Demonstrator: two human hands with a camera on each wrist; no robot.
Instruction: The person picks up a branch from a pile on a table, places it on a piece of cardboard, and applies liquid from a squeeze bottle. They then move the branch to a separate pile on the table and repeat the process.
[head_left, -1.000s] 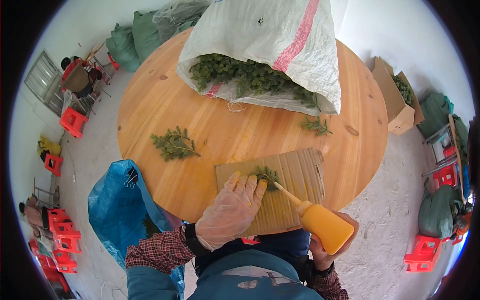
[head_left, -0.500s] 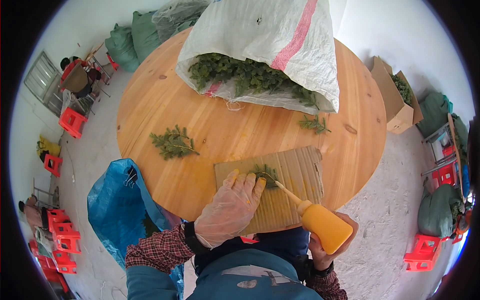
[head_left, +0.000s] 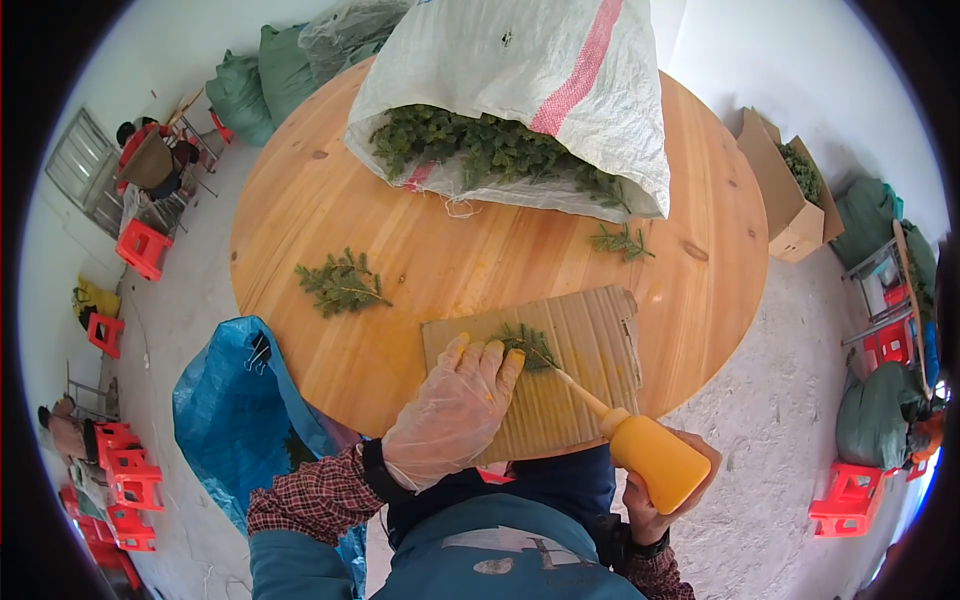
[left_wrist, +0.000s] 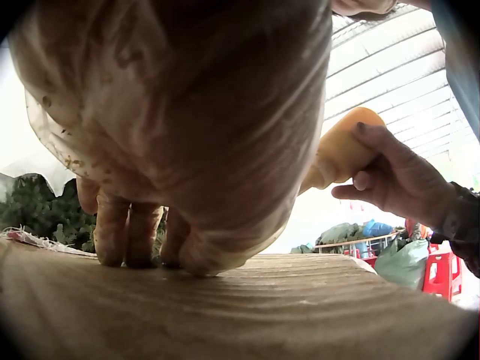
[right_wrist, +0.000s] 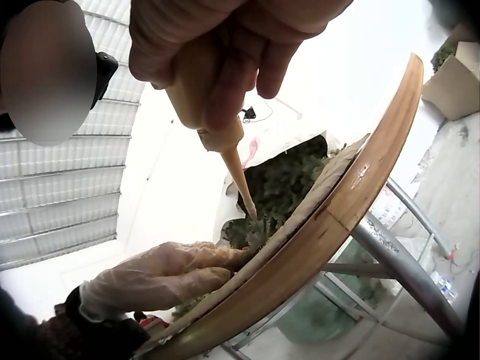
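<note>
In the head view my left hand (head_left: 449,413), in a clear plastic glove with yellow-stained fingertips, presses down on a cardboard piece (head_left: 590,340). Its fingertips lie over one end of a small green fir sprig (head_left: 528,347) on the cardboard. My bare right hand (head_left: 668,486) grips a yellow squeeze bottle (head_left: 655,460), tilted so its long nozzle points at the sprig. Seen from the right wrist, the nozzle tip (right_wrist: 251,210) reaches the sprig's needles. From the left wrist, the gloved fingers (left_wrist: 112,232) stand on the cardboard, and the sprig is mostly hidden behind them.
A white woven sack (head_left: 510,60) full of fir branches lies at the back of the round wooden table (head_left: 700,300). Loose sprigs lie left (head_left: 343,283) and right (head_left: 623,242). A blue bag (head_left: 225,400) hangs at the near left edge. Red stools (head_left: 143,248) stand around.
The bottle's nozzle tip has shifted slightly along the sprig toward its stem end. My left hand stays in place on the cardboard; the whole view has shifted slightly.
</note>
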